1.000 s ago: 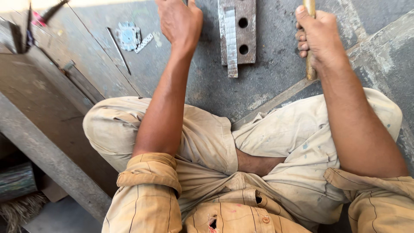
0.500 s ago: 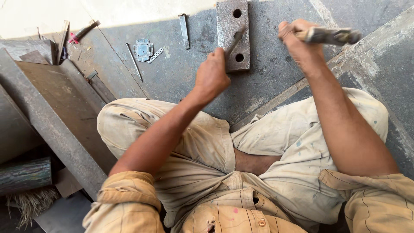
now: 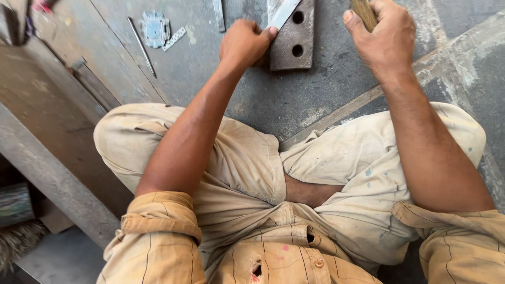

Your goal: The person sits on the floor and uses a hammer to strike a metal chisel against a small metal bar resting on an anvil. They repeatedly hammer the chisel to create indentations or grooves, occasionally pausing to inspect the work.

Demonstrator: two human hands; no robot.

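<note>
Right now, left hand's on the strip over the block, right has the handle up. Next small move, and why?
Probably a short downward strike. The left hand pins a thin metal strip slanted across the holed steel block, and the right hand grips a wooden handle raised beside it. The tool's head is out of frame, so aim can't be judged.

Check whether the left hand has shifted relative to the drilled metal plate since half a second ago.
No. The left hand is at the metal plate's left edge as before, holding the flat strip.

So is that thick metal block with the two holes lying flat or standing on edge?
Lying flat: the metal block shows its broad face with both holes facing up, resting on the grey floor.
</note>
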